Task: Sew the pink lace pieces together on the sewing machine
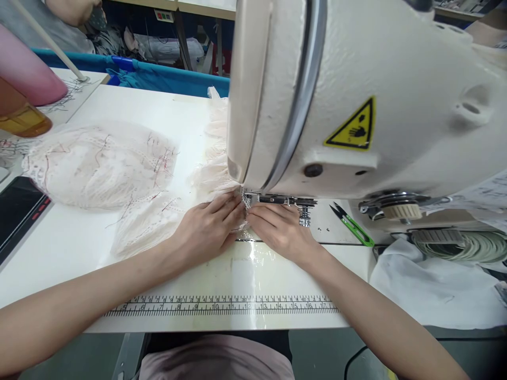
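Cream sewing machine head [376, 79] looms over both grips, hiding the needle. Leftward from them lace fabric [119, 169] spreads on the tabletop [79, 248]. The left hand [209, 227] lies released, flat on it; the right hand [279, 229] touches its edge, pinching or not I cannot tell. Just right lie green snips [352, 224]

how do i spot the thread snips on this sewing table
Start at the big cream sewing machine. Under its arm, right of the right hand, the thread snips lie on the white table. They are the only bright green thing there.
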